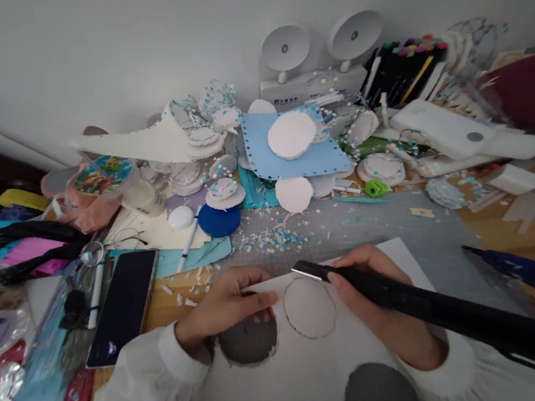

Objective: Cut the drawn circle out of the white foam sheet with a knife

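Observation:
My left hand (229, 302) lies on a white foam sheet (314, 360), its fingers pressed down on the sheet's far left edge. My right hand (378, 301) is wrapped round a long black cutter tool (442, 309) whose tip touches the far rim of a circle (309, 307) cut into the sheet. Round holes (248, 340) show in the sheet to the left of the circle and along its near edge.
A dark phone (123, 304) lies at the left next to a white pen (188, 243). Behind the sheet are white foam discs (291, 134), a blue perforated sheet (261, 158), foam crumbs (277, 235), marker pens (408, 68) and a white device (462, 133).

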Action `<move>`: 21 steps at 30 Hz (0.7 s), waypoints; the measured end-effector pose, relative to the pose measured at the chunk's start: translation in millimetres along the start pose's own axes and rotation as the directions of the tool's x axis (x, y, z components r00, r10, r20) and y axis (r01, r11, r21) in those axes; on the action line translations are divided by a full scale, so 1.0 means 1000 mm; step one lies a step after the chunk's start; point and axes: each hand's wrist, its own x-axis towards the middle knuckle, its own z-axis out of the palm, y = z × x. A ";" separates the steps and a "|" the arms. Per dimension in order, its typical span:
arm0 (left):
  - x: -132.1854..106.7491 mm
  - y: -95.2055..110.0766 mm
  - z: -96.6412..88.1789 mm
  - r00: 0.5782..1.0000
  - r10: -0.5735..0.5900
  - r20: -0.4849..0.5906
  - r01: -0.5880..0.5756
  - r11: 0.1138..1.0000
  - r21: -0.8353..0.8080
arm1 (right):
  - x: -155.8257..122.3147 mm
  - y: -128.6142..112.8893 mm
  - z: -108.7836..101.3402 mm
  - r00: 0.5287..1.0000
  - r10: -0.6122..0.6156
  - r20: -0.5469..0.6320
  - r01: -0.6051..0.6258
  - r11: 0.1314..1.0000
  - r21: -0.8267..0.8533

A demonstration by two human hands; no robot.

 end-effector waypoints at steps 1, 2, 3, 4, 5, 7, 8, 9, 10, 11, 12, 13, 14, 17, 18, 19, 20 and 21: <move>0.000 0.000 -0.001 1.000 -0.007 0.010 0.007 1.000 -0.025 | 0.000 -0.001 0.000 1.000 0.013 -0.022 -0.013 1.000 0.006; 0.000 0.001 -0.001 1.000 -0.013 0.020 0.014 0.999 -0.046 | 0.000 -0.002 -0.001 0.999 0.024 -0.033 -0.024 1.000 0.013; -0.001 0.001 -0.002 0.999 -0.018 0.030 0.020 0.998 -0.064 | 0.000 -0.003 -0.001 0.999 0.027 -0.039 -0.026 0.999 0.023; -0.001 0.001 -0.003 0.999 -0.022 0.039 0.025 0.997 -0.077 | 0.000 -0.004 -0.002 0.999 0.022 -0.042 -0.021 0.999 0.032; -0.001 0.001 -0.005 0.999 -0.024 0.047 0.028 0.996 -0.090 | 0.000 -0.006 -0.002 0.999 0.016 -0.042 -0.014 0.999 0.036; -0.001 0.001 -0.007 0.998 -0.025 0.060 0.032 0.992 -0.123 | 0.001 -0.007 -0.002 1.000 0.014 -0.022 -0.014 1.000 0.028; -0.001 0.001 -0.008 0.998 -0.027 0.064 0.036 0.990 -0.139 | 0.001 -0.008 -0.002 1.000 0.022 -0.004 -0.022 1.000 0.019; -0.002 0.001 -0.008 0.997 -0.027 0.067 0.037 0.988 -0.150 | 0.002 -0.008 -0.002 0.999 0.035 0.016 -0.035 0.999 0.007; -0.002 0.001 -0.009 0.997 -0.024 0.067 0.034 0.988 -0.151 | 0.003 -0.009 -0.002 0.998 0.048 0.034 -0.048 0.999 -0.003; -0.002 0.001 -0.008 0.998 -0.018 0.065 0.028 0.989 -0.145 | 0.005 -0.011 -0.002 0.998 0.052 0.045 -0.052 0.999 -0.006; -0.002 0.001 -0.008 0.998 -0.012 0.058 0.019 0.991 -0.134 | 0.007 -0.013 -0.003 0.998 0.048 0.050 -0.048 0.999 -0.004; -0.002 0.001 -0.007 0.999 -0.005 0.049 0.011 0.993 -0.116 | 0.009 -0.015 -0.003 0.998 0.039 0.053 -0.039 0.999 -0.003; -0.002 0.000 -0.006 0.999 0.001 0.041 0.003 0.995 -0.097 | 0.011 -0.017 -0.004 0.998 0.025 0.053 -0.024 1.000 -0.003; -0.001 -0.003 -0.002 0.999 0.017 0.027 -0.016 0.999 -0.034 | 0.019 -0.023 -0.005 0.997 -0.060 0.045 0.061 0.998 -0.017; -0.001 -0.005 -0.001 0.999 0.024 0.026 -0.024 1.000 -0.014 | 0.021 -0.022 -0.005 0.995 -0.089 0.044 0.090 0.996 -0.020; -0.001 -0.006 0.000 0.999 0.031 0.026 -0.032 0.999 0.008 | 0.023 -0.020 -0.004 0.993 -0.109 0.044 0.110 0.994 -0.015; 0.000 -0.007 0.001 0.999 0.038 0.023 -0.039 0.999 0.033 | 0.024 -0.017 -0.003 0.992 -0.116 0.048 0.116 0.993 0.000; 0.000 -0.008 0.002 0.999 0.043 0.019 -0.044 0.997 0.065 | 0.024 -0.012 -0.002 0.993 -0.107 0.050 0.106 0.994 0.024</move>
